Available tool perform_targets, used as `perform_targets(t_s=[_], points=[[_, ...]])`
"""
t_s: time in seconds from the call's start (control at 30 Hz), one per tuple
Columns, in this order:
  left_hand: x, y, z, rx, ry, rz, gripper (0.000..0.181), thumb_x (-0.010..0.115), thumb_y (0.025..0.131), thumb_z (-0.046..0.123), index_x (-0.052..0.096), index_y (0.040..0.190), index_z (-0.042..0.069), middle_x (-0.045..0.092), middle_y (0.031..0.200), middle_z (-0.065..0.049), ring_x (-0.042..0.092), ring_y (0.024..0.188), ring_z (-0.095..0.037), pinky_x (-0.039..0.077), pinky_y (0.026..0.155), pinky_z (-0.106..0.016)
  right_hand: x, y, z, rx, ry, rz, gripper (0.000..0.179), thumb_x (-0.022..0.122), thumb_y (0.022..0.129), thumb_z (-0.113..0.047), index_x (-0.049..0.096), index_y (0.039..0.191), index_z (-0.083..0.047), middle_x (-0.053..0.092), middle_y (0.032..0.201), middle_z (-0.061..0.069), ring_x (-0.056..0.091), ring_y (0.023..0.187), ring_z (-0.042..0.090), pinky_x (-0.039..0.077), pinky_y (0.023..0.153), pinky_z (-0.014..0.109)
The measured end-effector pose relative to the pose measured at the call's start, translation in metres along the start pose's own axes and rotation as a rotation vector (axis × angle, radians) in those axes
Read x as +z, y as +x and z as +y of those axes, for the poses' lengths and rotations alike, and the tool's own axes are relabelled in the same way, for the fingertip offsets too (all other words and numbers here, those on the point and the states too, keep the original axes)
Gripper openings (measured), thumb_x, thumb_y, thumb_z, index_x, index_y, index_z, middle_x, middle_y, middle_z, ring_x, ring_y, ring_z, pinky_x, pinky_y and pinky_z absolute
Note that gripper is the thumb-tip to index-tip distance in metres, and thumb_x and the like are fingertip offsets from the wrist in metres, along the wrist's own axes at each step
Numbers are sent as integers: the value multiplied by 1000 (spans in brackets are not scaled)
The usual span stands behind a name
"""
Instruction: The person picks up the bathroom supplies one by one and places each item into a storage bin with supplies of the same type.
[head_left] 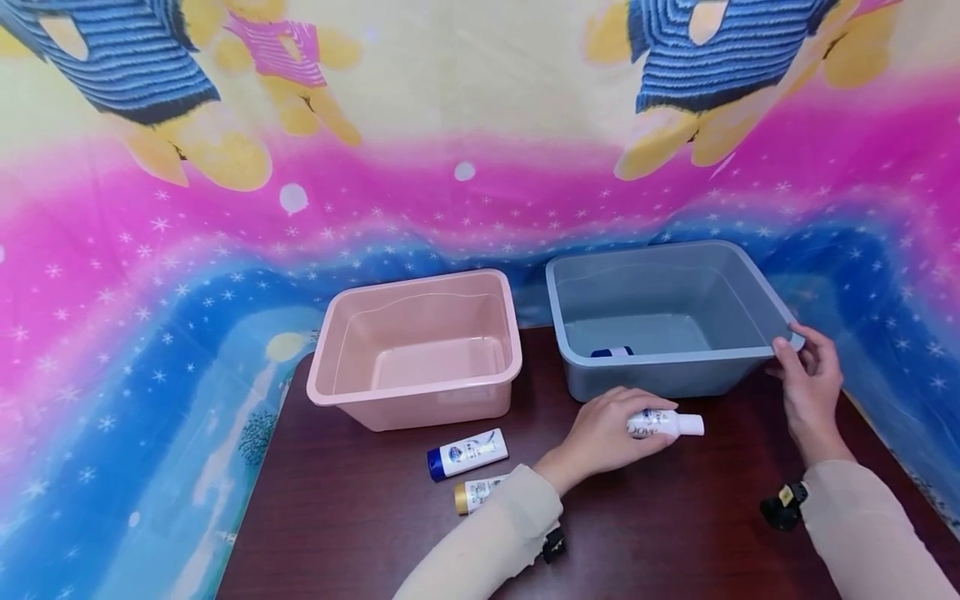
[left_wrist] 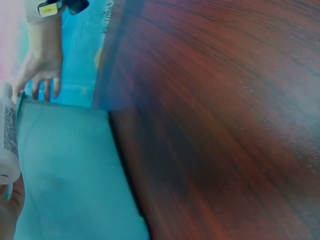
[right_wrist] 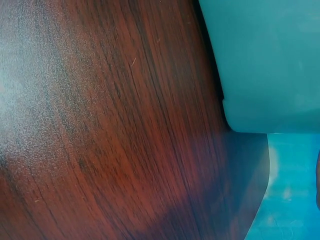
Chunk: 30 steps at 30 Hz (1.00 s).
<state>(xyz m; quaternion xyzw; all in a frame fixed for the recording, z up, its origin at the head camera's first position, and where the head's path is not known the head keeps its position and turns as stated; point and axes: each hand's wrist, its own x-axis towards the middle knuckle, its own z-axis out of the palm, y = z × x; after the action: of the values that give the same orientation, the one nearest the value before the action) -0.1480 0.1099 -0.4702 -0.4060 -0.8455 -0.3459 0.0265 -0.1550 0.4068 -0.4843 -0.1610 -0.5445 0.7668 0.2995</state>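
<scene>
My left hand (head_left: pixel 606 429) grips a white bottle (head_left: pixel 652 422) lying on its side, its white cap pointing right, just in front of the blue-grey plastic basin (head_left: pixel 660 365). In the left wrist view, the same bottle (left_wrist: pixel 9 142) shows small print at the left edge, with part of the left hand (left_wrist: pixel 12 210) below it. At the basin's front right corner, my right hand (head_left: pixel 813 387) pinches the rim, thumb in front. Inside that basin lies a navy and white item (head_left: pixel 612 352), partly hidden by the front wall.
A pink basin (head_left: pixel 442 404) stands to the left. Before it lie a white bottle with a navy cap (head_left: pixel 468 454) and a gold-capped one (head_left: pixel 478 490), partly behind the left sleeve. A patterned cloth (head_left: pixel 450 208) hangs behind the dark wooden table (head_left: pixel 337 492).
</scene>
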Motion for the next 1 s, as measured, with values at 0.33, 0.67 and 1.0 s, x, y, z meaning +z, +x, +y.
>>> perform_targets(t_s=[0.33, 0.67, 1.0], points=[[-19, 10, 13, 53, 34, 32, 40, 72, 89, 44, 67, 127, 33, 64, 123, 17, 52, 104, 6, 36, 84, -6, -1, 0, 0, 2, 10, 11, 33, 63, 94, 1, 63, 125, -10, 59, 126, 3, 62, 92, 7, 53, 60, 16], [-38, 22, 19, 70, 22, 54, 41, 70, 91, 42, 65, 131, 30, 62, 129, 13, 51, 117, 3, 34, 97, -10, 3, 1, 0, -19, 19, 36, 32, 64, 93, 3, 65, 123, -8, 61, 121, 4, 62, 90, 8, 52, 57, 16], [-50, 31, 18, 51, -22, 80, 42, 71, 91, 40, 65, 132, 30, 63, 128, 11, 51, 114, 1, 36, 93, -10, 3, -1, 0, -15, -31, 50, 34, 66, 93, -1, 64, 126, -9, 64, 113, 1, 62, 90, 8, 51, 58, 15]])
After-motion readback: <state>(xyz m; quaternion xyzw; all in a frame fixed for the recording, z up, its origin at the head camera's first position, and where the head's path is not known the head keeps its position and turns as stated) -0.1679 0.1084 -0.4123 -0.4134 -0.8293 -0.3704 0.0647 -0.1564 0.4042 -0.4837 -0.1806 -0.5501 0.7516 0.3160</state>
